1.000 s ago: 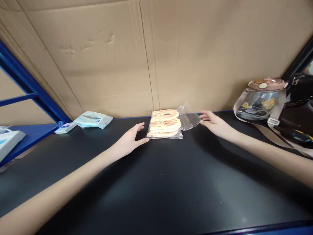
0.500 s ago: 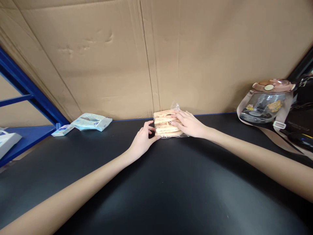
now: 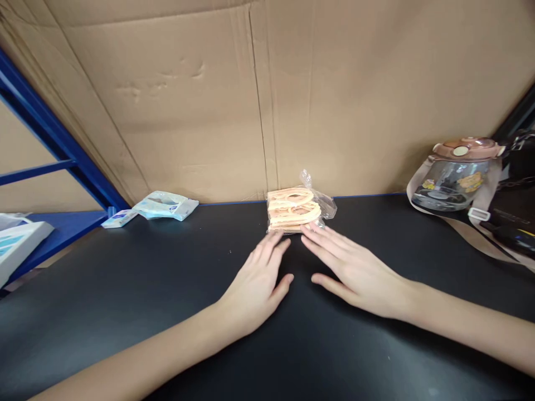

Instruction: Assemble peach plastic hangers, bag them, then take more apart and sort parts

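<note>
Head view: table (image 3: 267, 362) black, bare part nearest the wearer. Next out, left hand (image 3: 253, 289) and right hand (image 3: 359, 273), palms down, angled inward, near each other but apart. Fingers of both extended and loosely spread; neither grips anything. Left fingertips lie at the near-left edge of a clear plastic bag of peach looped pieces (image 3: 293, 210); right fingertips overlap its near-right edge. Firm contact cannot be confirmed for either.

Bag position: on the table, mid-width, close to the back edge, loose film bunched on its right and rising behind.

Change over the last half second: the right hand lay across the bag and the left fingers were at its left side; both hands have since drawn to the near side, uncovering the stack. Reading: the bag now rests unheld, probably just pressed or straightened.

Farther out, left: a pale-blue soft packet (image 3: 167, 206) beside a smaller packet (image 3: 119, 218). Right: a clear bottle with brown lid (image 3: 457, 181). Behind all: cardboard panel (image 3: 343, 83).
</note>
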{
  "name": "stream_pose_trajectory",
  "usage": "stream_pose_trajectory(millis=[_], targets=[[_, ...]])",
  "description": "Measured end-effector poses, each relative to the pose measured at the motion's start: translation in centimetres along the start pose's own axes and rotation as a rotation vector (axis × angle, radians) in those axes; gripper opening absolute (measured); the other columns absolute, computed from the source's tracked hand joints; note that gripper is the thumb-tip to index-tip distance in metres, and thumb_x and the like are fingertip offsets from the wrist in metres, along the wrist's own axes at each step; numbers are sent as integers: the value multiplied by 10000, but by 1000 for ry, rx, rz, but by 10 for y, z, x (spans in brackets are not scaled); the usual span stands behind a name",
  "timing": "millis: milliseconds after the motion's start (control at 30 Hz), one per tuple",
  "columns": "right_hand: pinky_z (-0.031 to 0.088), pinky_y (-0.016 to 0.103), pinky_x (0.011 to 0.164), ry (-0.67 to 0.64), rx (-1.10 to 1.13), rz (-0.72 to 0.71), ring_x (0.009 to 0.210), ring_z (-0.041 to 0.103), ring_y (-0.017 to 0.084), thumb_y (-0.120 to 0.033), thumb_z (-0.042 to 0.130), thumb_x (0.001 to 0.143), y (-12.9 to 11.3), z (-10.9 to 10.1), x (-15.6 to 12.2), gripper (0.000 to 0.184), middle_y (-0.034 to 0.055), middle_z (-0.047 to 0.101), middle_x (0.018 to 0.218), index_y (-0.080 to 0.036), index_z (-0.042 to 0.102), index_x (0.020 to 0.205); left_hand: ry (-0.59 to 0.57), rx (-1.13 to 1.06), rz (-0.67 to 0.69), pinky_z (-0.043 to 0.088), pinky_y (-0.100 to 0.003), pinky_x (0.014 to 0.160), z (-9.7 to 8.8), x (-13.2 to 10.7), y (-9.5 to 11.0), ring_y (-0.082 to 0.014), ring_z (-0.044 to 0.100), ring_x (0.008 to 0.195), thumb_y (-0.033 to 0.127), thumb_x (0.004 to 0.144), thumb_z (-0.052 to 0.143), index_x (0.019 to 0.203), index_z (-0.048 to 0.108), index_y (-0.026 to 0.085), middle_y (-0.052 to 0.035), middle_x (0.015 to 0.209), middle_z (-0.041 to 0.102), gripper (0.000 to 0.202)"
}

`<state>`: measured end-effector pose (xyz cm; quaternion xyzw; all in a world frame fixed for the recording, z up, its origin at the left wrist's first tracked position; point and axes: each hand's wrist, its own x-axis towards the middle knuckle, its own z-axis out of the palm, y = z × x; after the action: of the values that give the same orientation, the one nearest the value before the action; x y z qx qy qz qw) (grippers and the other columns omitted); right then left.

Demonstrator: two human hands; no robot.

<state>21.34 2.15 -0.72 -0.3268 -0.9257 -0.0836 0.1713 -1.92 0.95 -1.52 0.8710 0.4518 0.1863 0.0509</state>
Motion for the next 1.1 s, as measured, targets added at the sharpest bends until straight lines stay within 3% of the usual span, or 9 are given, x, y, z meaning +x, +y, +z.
stream_pose_trajectory(millis=[133, 267, 667, 933, 1100], targets=[[277, 512, 1144, -198, 146, 170, 1432, 215, 285, -539, 358, 965, -8, 1, -18, 679, 145, 248, 1546, -97, 320, 1479, -210, 41, 67, 257, -484, 1161, -7, -6, 6, -271, 247, 1435, 373, 1000, 351, 1456, 346, 141, -130, 1542, 312, 512], [244, 559, 1143, -305, 213, 175, 1430, 212, 302, -562, 318, 968, -1, -10, -20, 663, 126, 236, 1547, -145, 316, 1484, -277, 42, 133, 278, -485, 1147, -18, -2, -2, -281, 256, 1429, 440, 993, 362, 1474, 337, 163, -117, 1553, 274, 555], [307, 538, 1123, -315, 108, 117, 1416, 261, 304, -497, 266, 998, -4, -14, -24, 597, 137, 259, 1543, -150, 343, 1477, -332, 127, 130, 257, -457, 1156, -21, -1, -1, -261, 229, 1442, 463, 1003, 305, 1500, 280, 152, -102, 1572, 219, 586], [343, 555, 1100, -241, 150, 126, 1392, 317, 317, -476, 344, 986, -4, -14, -26, 562, 141, 321, 1518, -168, 403, 1452, -254, 63, 162, 301, -472, 1134, -19, -2, -4, -290, 311, 1406, 443, 987, 375, 1470, 355, 152, -128, 1533, 296, 564], [330, 542, 1113, -245, 141, 121, 1406, 290, 308, -477, 336, 989, -3, -13, -28, 567, 132, 302, 1530, -173, 377, 1466, -272, 86, 155, 293, -462, 1137, -20, -1, -4, -289, 306, 1409, 445, 987, 369, 1472, 346, 132, -132, 1535, 287, 578]])
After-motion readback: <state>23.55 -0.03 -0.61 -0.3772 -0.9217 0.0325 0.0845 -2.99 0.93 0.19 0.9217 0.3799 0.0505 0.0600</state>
